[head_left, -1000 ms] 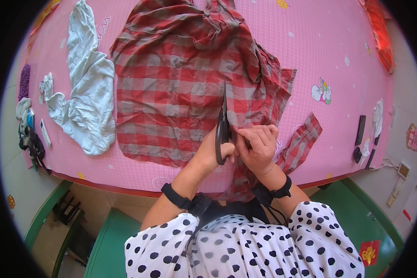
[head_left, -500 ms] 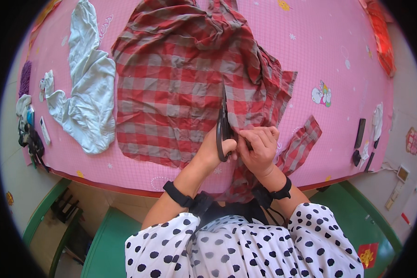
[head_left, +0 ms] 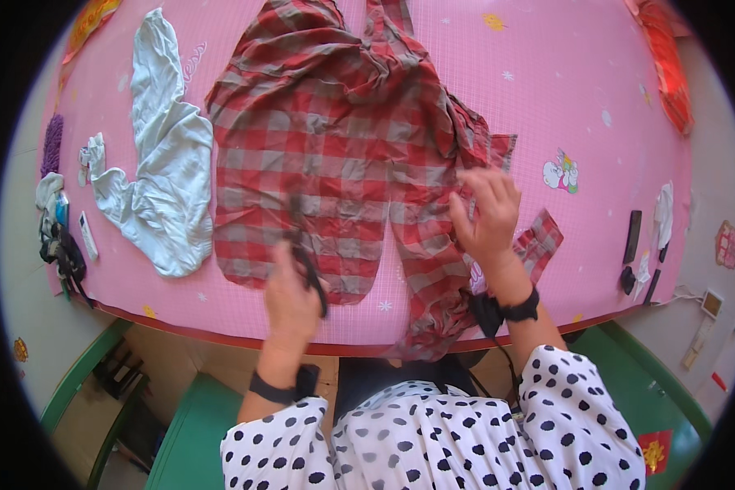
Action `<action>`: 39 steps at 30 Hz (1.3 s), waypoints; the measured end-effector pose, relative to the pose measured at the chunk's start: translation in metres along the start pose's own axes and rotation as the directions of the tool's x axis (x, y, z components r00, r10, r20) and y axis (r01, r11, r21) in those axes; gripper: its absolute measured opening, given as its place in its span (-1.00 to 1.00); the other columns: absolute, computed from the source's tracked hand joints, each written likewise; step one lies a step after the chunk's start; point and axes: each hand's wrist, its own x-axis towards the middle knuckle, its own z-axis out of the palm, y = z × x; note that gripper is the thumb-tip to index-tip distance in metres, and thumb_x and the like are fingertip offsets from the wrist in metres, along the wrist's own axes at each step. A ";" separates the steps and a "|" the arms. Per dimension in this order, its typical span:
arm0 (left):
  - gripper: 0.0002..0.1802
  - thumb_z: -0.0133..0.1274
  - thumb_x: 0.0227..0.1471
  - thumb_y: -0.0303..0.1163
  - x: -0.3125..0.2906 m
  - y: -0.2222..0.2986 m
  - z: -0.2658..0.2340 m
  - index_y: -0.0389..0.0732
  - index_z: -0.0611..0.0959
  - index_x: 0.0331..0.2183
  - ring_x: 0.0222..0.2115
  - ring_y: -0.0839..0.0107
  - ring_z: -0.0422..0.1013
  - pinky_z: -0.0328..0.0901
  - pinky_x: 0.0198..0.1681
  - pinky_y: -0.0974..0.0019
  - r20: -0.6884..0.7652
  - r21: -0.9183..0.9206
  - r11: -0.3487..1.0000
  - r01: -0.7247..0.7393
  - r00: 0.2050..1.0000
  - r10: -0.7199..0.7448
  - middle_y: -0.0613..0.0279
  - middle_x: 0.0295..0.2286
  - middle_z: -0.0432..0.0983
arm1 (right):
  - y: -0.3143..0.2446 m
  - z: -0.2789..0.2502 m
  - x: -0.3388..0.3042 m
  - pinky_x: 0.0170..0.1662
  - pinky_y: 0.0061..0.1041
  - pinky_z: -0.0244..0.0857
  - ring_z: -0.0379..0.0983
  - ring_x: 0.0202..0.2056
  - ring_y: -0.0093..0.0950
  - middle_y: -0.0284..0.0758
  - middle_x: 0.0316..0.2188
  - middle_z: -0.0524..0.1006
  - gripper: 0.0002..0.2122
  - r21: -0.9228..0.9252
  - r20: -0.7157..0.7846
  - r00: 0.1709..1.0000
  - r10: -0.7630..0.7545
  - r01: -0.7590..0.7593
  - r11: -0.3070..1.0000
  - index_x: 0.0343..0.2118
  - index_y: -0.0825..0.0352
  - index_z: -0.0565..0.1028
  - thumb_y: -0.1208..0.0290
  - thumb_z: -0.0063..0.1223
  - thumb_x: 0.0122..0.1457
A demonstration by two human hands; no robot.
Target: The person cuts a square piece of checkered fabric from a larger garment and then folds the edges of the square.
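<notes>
Fingers of the left hand (head_left: 292, 298) clamp black scissors (head_left: 309, 273) at eleven o'clock, those of the right hand (head_left: 492, 227) spread apart at one, and the checked shirt (head_left: 327, 163), slit on the bench (head_left: 596, 245) at twelve, seems between cuts, further snipping calling for realignment.

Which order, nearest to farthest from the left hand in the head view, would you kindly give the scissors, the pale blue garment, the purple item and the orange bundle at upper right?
From the left hand:
1. Scissors: held in it.
2. Pale blue garment: to its left.
3. Purple item: far left.
4. Orange bundle: upper right.
</notes>
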 end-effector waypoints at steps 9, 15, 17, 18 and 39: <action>-0.28 0.21 -0.06 -0.43 0.143 -0.027 -0.029 -0.28 0.31 0.14 0.00 -0.06 0.35 0.30 0.04 -0.01 -0.333 0.589 0.803 -0.088 0.880 0.340 -0.07 0.01 0.40 | 0.053 0.054 0.015 0.24 -0.02 0.02 0.11 0.27 -0.08 -0.22 0.24 0.28 -0.51 -0.203 0.072 0.991 0.110 -0.094 0.975 0.12 0.14 0.44 0.18 0.16 0.11; -0.25 0.29 -0.12 -0.40 0.197 -0.014 -0.026 -0.19 0.32 0.11 0.00 0.03 0.37 0.39 -0.03 0.07 -0.079 0.688 0.634 -0.353 0.832 0.549 0.06 0.04 0.40 | 0.036 0.054 -0.034 0.24 0.01 0.01 0.13 0.25 -0.07 -0.18 0.24 0.27 -0.51 -0.229 0.041 0.965 0.260 -0.244 0.942 0.13 0.21 0.41 0.24 0.14 0.11; -0.25 0.29 -0.11 -0.40 0.208 -0.010 -0.032 -0.16 0.33 0.11 0.01 0.05 0.38 0.40 -0.06 0.07 -0.031 0.698 0.594 -0.399 0.812 0.582 0.08 0.04 0.40 | 0.022 0.047 -0.051 0.25 0.01 0.00 0.12 0.26 -0.08 -0.16 0.23 0.27 -0.50 -0.237 0.041 0.943 0.329 -0.311 0.920 0.14 0.23 0.40 0.25 0.14 0.10; -0.25 0.28 -0.11 -0.40 0.212 -0.007 -0.033 -0.15 0.33 0.11 0.02 0.07 0.38 0.41 -0.07 0.06 -0.006 0.700 0.574 -0.425 0.800 0.600 0.08 0.05 0.40 | 0.015 0.042 -0.059 0.25 0.01 -0.01 0.11 0.26 -0.08 -0.15 0.23 0.27 -0.49 -0.245 0.038 0.931 0.364 -0.344 0.906 0.14 0.24 0.39 0.25 0.14 0.10; -0.36 0.05 -0.07 -0.40 -0.027 0.007 0.067 -0.39 0.36 0.08 -0.48 0.41 0.46 0.36 -0.34 0.36 0.773 -0.428 0.675 0.601 0.630 -0.070 0.16 -0.44 0.50 | -0.015 0.045 -0.059 -0.18 -0.38 0.14 0.43 -0.34 -0.46 -0.46 -0.46 0.49 -0.87 0.005 0.077 0.996 -0.037 0.037 0.999 -0.42 0.18 0.53 0.45 0.27 -0.03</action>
